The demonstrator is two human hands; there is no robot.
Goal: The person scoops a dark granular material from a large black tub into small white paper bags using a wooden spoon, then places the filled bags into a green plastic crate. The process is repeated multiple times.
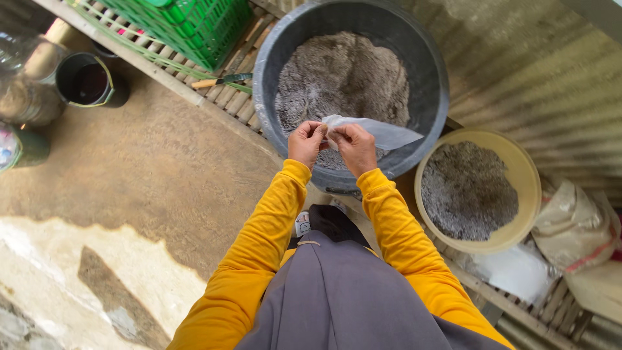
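Both of my hands hold a clear plastic bag over the near rim of a big dark grey tub heaped with grey-brown powdery soil. My left hand pinches the bag's mouth on one side, and my right hand pinches it on the other, thumbs close together. The bag looks flat and points away to the right. My sleeves are yellow.
A yellow basin of the same soil sits to the right on slatted bamboo. Filled sacks and a white bag lie beyond it. A green crate, a small knife, and a dark bucket stand at left.
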